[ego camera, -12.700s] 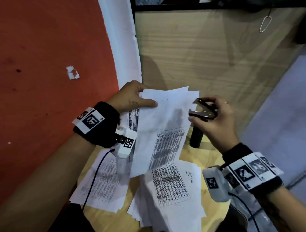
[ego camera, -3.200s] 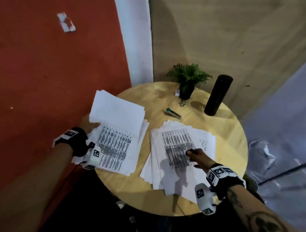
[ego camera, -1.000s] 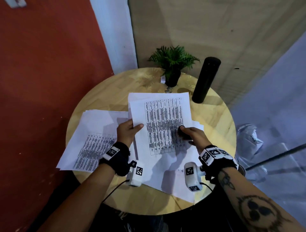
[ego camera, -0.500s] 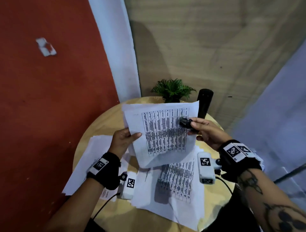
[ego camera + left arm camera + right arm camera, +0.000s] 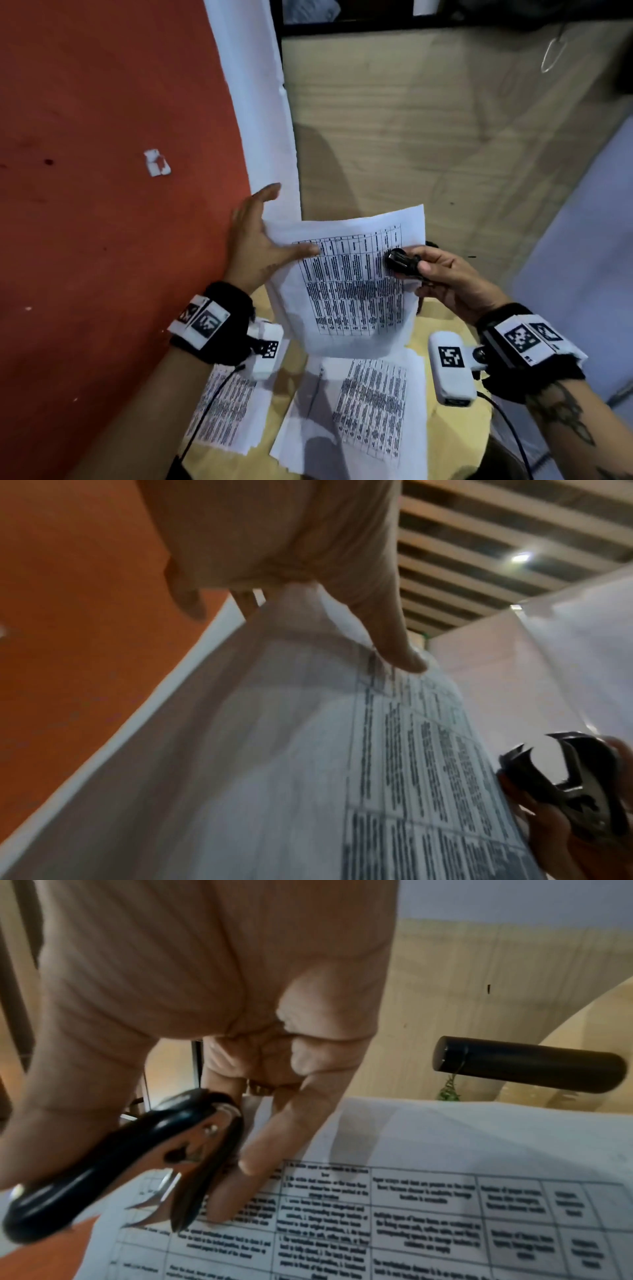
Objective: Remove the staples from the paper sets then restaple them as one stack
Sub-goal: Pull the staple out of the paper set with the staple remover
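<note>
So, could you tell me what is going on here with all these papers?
A person is lifting one printed paper set off the round table. The left hand holds its left edge, while the right hand grips a black staple remover against its right side. Two other paper piles lie on the table below.

both forearms are raised in front of the body. the left hand (image 5: 255,240) has its thumb stretched flat and its fingers nearly straight. the right hand (image 5: 445,277) curls thumb and fingers in a tight grip, its wrist bent inward.
</note>
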A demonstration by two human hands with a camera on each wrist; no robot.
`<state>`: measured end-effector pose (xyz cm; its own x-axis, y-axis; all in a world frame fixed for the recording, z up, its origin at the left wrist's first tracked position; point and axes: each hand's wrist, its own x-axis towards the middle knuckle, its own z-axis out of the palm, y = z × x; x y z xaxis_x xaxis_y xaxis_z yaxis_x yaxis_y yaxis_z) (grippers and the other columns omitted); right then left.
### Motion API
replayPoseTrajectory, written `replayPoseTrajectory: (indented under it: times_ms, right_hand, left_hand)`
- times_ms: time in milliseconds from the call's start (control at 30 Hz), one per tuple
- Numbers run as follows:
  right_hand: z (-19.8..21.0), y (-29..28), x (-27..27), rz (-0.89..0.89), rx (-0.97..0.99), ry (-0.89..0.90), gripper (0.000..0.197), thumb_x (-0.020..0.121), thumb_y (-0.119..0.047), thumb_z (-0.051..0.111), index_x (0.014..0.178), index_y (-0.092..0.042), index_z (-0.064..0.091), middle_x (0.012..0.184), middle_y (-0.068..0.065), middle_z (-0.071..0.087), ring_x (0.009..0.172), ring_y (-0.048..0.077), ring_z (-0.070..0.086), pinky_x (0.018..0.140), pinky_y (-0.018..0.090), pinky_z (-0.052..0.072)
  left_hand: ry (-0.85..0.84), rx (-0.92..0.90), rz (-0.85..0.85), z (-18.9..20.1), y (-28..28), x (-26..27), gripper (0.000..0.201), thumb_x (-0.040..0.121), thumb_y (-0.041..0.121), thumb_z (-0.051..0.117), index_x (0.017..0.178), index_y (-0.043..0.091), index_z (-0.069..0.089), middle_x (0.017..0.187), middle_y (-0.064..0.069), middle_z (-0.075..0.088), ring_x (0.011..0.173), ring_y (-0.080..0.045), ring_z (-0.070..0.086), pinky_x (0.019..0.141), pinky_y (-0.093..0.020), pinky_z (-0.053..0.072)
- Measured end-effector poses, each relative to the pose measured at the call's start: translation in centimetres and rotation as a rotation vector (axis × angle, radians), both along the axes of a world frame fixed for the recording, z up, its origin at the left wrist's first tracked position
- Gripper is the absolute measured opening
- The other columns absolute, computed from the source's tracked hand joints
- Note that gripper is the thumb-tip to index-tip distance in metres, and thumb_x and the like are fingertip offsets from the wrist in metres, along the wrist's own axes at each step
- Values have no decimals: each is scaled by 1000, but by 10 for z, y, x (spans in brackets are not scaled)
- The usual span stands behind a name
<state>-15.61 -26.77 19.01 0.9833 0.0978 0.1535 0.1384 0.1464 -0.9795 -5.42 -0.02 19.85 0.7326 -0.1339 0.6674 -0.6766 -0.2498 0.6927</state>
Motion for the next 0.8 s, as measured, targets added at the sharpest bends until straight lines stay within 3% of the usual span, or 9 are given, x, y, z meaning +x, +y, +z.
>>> replayPoseTrajectory:
  times_ms: [67,133,200,300,367,467,633,700,800]
  right_hand:
    - [11,3,-7,-3,14,-31,62,32,-54,89,87,-28,75,92,-3,73,85,8,68,53,13,50]
    - [18,6,-13,-13,45,-53,62,32,-51,90,87,-27,75,94,-2,72,87,9,68,53,14,50]
    - [24,8,-19,-16,71,-63,61,32,-49,91,86,-26,76,93,-1,72,84,9,68,56,14,51]
    - [29,11,-25,-8,82,-88,59,33,-49,91,85,-27,75,89,-2,73,78,5,67,61,15,53]
    - [31,13,-29,2,101,-101,58,32,-49,91,85,-28,76,86,-2,73,70,3,66,60,14,53]
    - [31,17,-34,11,123,-108,58,32,-49,91,84,-28,76,84,-1,73,62,2,63,58,14,53]
    - [29,24,-38,-57,128,-113,61,31,-49,91,85,-26,76,91,-4,73,79,3,68,62,14,53]
    - [31,29,-38,-127,106,-136,61,31,-46,91,83,-22,72,89,-9,73,80,0,66,62,13,51]
    - [36,40,-36,-440,-148,-380,45,47,-24,87,82,-23,59,98,-14,65,95,-5,58,84,16,45]
  left_hand:
    - [-86,181,1,28,-3,-9,81,41,77,72,114,43,54,109,22,57,114,-14,52,102,-47,38]
    - [-200,369,99,50,-6,-20,64,45,75,66,95,36,67,104,16,60,110,-16,51,93,-42,35]
    - [-225,518,154,67,-9,-31,52,49,73,63,80,33,69,92,17,63,103,-15,53,82,-33,27]
    - [-77,506,-19,78,-11,-35,31,53,67,65,61,37,59,59,12,57,75,-21,61,71,-33,36]
    - [-13,436,-167,79,-9,-34,29,56,63,68,62,35,62,60,6,60,63,-15,56,65,-32,41]
    - [30,394,-275,81,-7,-39,20,59,57,70,68,40,68,66,1,67,61,-3,53,64,-27,41]
    - [100,352,-306,82,-9,-45,7,63,40,77,64,43,70,62,9,66,60,0,53,65,-26,42]
    - [105,347,-298,83,-10,-45,7,61,43,77,63,42,70,61,9,64,60,-2,52,64,-27,42]
    - [105,367,-283,85,-10,-46,14,58,53,72,62,40,69,60,5,62,59,-6,51,63,-27,40]
